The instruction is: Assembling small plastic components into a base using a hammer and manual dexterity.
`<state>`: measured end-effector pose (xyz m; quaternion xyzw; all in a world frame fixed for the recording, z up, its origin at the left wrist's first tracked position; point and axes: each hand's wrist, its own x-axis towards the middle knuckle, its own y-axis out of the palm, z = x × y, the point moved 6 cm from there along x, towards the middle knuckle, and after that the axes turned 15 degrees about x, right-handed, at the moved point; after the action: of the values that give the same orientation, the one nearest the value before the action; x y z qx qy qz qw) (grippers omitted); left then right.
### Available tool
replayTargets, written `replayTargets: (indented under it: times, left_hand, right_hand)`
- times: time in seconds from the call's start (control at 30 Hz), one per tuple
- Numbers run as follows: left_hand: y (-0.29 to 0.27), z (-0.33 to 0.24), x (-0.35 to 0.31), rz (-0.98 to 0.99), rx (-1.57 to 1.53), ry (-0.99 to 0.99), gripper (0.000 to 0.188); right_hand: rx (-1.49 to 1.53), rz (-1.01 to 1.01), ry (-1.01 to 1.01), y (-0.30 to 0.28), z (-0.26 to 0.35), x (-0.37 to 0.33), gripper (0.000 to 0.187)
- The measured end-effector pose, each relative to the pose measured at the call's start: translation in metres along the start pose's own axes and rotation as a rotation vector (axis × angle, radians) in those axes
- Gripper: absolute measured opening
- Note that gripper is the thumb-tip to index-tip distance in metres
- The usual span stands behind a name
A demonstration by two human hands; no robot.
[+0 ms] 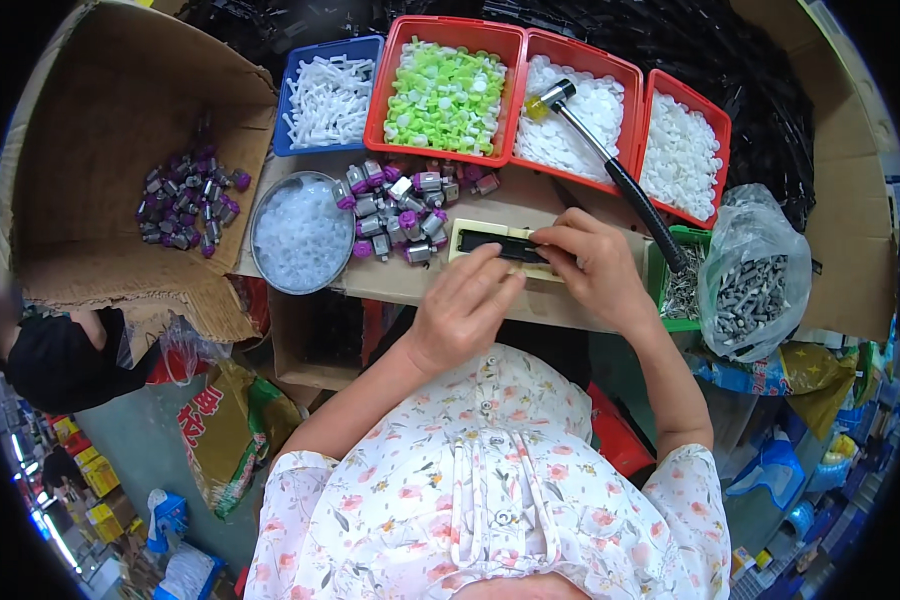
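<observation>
A cream block-shaped holder (pixel 467 228) lies on the cardboard work surface in front of me, with a long black plastic part (pixel 482 241) set in its recess. My left hand (pixel 460 312) is closed, its fingertips pinching at the near edge of the black part. From the other side, my right hand (pixel 598 268) bends over the right end of the holder with thumb and fingers drawn together. Whatever small thing those right fingers hold is hidden by them. Just beyond the holder sits a pile of metal pieces with purple ends (pixel 402 212).
Behind are a blue bin of white pins (pixel 288 140) and red bins (pixel 375 135) of green and white pieces. A hammer (pixel 615 172) lies across the right bins. Left stand a bowl (pixel 260 262) and carton (pixel 80 110); right, a bag of screws (pixel 755 290) over a green bin (pixel 682 324).
</observation>
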<state>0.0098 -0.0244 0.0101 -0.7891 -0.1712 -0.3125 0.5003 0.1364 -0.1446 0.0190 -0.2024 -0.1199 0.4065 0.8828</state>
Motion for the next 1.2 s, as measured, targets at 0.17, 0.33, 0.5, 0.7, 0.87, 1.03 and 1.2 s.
replayTargets:
  times: [0.17,0.33,0.5,0.7,0.87,1.03,1.2]
  left_hand:
    - [0.003,0.017,-0.006,0.058,0.124,-0.099,0.032]
    - [0.005,0.019,-0.008,0.082,0.107,-0.107,0.034]
    - [0.003,0.021,-0.006,0.061,0.080,-0.091,0.030]
    - [0.004,0.023,-0.006,0.078,0.084,-0.067,0.029]
    - [0.002,0.024,-0.009,0.050,0.092,-0.089,0.030]
    - [-0.019,0.036,-0.010,-0.013,0.248,-0.130,0.035]
    - [-0.033,0.062,-0.011,0.022,0.403,-0.279,0.048]
  right_hand:
    - [-0.288,-0.014,-0.218,0.005,0.013,0.000,0.017]
    - [-0.265,0.023,-0.208,0.005,0.010,0.001,0.017]
    - [-0.093,0.101,-0.055,0.000,-0.001,0.012,0.019]
    - [-0.011,0.122,0.090,0.004,-0.007,0.018,0.013]
    - [-0.076,0.131,-0.031,0.004,-0.005,0.016,0.020]
    - [-0.034,0.075,-0.110,0.015,0.017,0.026,0.023]
    - [-0.198,0.008,-0.363,0.062,0.043,0.045,0.029]
